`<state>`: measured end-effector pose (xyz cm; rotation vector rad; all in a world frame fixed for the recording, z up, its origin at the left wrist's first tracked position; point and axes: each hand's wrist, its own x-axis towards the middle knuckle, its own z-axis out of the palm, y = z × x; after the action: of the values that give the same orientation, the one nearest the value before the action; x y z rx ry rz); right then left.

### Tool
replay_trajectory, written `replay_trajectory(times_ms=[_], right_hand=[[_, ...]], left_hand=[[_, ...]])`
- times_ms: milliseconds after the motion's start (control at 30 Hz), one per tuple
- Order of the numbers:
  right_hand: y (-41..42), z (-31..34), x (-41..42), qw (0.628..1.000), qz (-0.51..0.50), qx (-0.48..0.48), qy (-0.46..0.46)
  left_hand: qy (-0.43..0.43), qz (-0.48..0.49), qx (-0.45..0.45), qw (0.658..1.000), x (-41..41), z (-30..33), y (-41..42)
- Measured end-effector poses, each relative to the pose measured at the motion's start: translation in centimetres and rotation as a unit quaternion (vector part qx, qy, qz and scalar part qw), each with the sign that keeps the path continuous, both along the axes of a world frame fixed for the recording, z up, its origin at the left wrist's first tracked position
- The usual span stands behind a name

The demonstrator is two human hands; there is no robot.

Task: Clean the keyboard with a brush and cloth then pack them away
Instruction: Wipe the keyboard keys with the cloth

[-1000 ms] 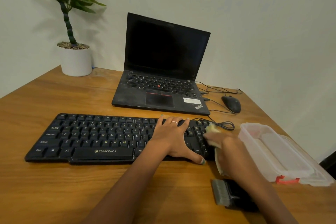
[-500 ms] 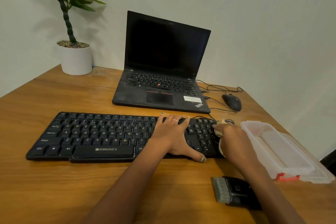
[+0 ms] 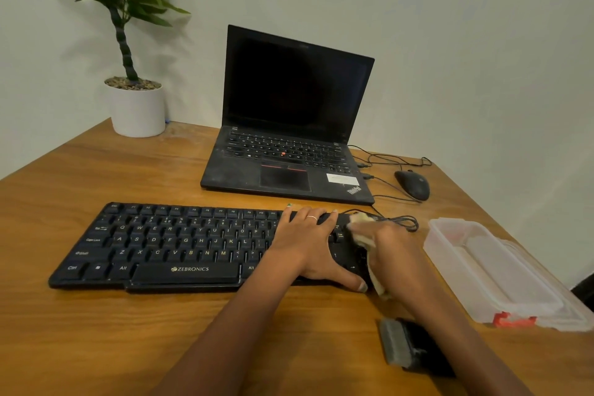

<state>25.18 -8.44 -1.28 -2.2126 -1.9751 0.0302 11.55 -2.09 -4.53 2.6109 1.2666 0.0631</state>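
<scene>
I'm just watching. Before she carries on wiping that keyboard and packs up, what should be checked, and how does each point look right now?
1. Keyboard steadied: ok, left hand lies flat on the keys.
2. Cloth in hand: ok, right hand presses it on the keyboard's right end.
3. Brush within reach: ok, on the table near her right forearm.
4. Box ready for packing: ok, open beside the keyboard.
5. Keys clean: cannot tell.
</scene>
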Motion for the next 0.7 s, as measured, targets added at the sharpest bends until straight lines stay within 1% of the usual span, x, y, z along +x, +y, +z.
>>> replay_trajectory(times_ms=[67,100,167,200,233,267,300,333,367,400,500,533,633,667,700], right_hand=[[1.3,0.5,1.3,0.996,-0.086,-0.014,-0.008],[1.6,0.6,1.2,0.996,-0.089,-0.002,-0.003],[1.2,-0.1,0.0,1.000,0.000,-0.001,-0.017],[0.6,-0.6,-0.4,0.999,0.053,0.005,-0.011],[0.1,-1.0,-0.4,0.997,0.074,0.018,0.005],[0.2,-0.6,0.0,0.998,0.051,0.029,0.016],[0.8,-0.1,0.6,0.999,-0.004,0.032,0.020],[1.4,0.4,1.4,0.998,-0.054,0.037,0.014],[2.1,0.7,1.5,0.996,-0.079,0.030,0.004],[2.3,0.8,1.2,0.997,-0.069,0.037,0.011],[1.6,-0.6,-0.5,0.997,0.060,0.053,0.016],[1.9,-0.7,0.0,0.997,0.049,0.054,0.019],[3.6,0.2,1.9,0.992,-0.087,0.072,0.056],[3.8,0.1,2.1,0.991,-0.089,0.082,0.065],[3.8,0.0,1.8,0.993,-0.062,0.078,0.065]], left_hand=[[0.001,-0.001,-0.003,1.000,0.0,0.1,-0.1],[-0.001,0.000,-0.003,1.000,0.0,0.1,0.0],[-0.004,0.001,-0.004,1.000,0.0,0.1,-0.1],[-0.006,-0.001,-0.005,1.000,0.0,0.1,-0.1],[-0.008,-0.002,-0.005,1.000,-0.1,0.1,-0.1],[-0.007,-0.002,-0.004,1.000,0.0,0.1,-0.2],[-0.006,-0.003,-0.004,1.000,0.0,0.2,-0.2],[-0.005,-0.003,-0.004,1.000,0.0,0.3,-0.2],[-0.006,-0.003,-0.004,1.000,-0.1,0.3,-0.3],[-0.008,-0.002,-0.001,1.000,-0.1,0.4,-0.1],[-0.011,-0.001,-0.009,1.000,-0.1,0.4,-0.4],[-0.011,-0.001,-0.008,1.000,-0.1,0.4,-0.3],[-0.003,-0.003,-0.005,1.000,-0.1,0.5,-0.3],[-0.003,-0.003,-0.005,1.000,-0.1,0.5,-0.4],[-0.004,-0.002,-0.005,1.000,-0.1,0.4,-0.3]])
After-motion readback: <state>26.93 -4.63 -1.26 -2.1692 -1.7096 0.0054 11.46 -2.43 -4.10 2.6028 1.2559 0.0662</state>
